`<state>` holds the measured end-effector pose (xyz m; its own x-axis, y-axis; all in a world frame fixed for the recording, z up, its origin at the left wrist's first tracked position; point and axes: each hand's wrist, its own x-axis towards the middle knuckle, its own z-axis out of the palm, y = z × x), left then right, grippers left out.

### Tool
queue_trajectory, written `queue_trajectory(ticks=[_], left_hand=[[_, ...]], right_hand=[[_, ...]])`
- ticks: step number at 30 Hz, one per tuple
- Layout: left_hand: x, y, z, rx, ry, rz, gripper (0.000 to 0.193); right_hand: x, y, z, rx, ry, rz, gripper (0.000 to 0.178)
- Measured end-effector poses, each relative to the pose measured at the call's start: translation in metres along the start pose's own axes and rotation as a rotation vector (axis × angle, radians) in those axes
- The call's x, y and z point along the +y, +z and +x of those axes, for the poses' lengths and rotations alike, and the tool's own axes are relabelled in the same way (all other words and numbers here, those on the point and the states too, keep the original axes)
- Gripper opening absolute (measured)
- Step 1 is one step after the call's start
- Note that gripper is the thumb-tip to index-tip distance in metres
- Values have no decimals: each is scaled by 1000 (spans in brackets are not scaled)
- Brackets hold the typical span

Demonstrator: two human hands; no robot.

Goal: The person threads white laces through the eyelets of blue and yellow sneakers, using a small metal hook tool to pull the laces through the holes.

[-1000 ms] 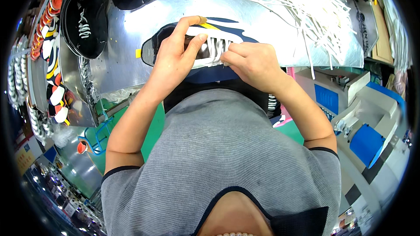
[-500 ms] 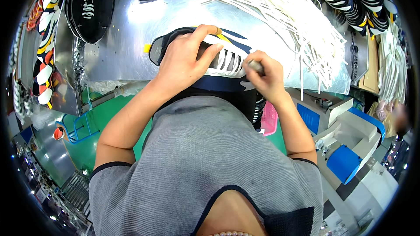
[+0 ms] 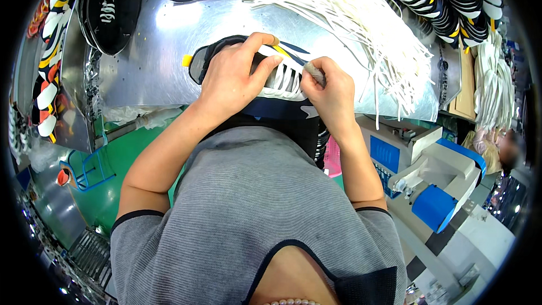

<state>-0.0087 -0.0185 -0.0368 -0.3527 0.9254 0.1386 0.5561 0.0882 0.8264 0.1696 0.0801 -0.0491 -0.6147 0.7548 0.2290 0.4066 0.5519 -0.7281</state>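
Left hand [image 3: 232, 73] clasped shoe [image 3: 273, 85] on worktop [image 3: 164, 51], thumb and forefinger apart; right hand [image 3: 333, 87] pinched stubby handle [image 3: 314, 72] beside laces [image 3: 287, 79], between hands. Step looked like lace-threading; next move seemed to need steady shoe, careful aim.

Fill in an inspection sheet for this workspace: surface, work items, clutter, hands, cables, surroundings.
Surface: shiny metal tabletop, small dark specks on it.
Work items: navy, white and yellow shoe upper, with white lacing across its opening.
Clutter: heap of loose white laces; black pieces at upper left.
Hands: left hand lies over the upper, thumb and forefinger spread; right hand grips a small greyish object, kind unclear, by the lacing.
Cables: nothing seen that is clearly a cable.
Surroundings: green floor; pink basket; white-and-blue equipment at right.
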Motion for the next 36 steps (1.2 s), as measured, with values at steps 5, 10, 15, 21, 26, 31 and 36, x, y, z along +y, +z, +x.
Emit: queue_trajectory(ticks=[5,10,15,21,26,31,36], left_hand=[[5,-6,2,-39,-41,41,29],[12,-14,10,-154,-167,-47,30],[11,-43,-48,202,400,410,42],[-31,-17,-121,344,-531,-687,62],[-20,-35,-91,37,-657,-1719,57],[68,-96,-43,400,-291,-921,37],[15,-134,8,515,-215,170,28]], right_hand=[[1,3,-10,53,12,-8,14],[13,3,-17,96,-9,252,9],[19,2,-24,236,346,719,7],[6,8,-11,153,297,806,15],[-5,8,-1,24,389,894,17],[-28,25,17,-254,415,1081,16],[0,11,23,-70,284,681,13]])
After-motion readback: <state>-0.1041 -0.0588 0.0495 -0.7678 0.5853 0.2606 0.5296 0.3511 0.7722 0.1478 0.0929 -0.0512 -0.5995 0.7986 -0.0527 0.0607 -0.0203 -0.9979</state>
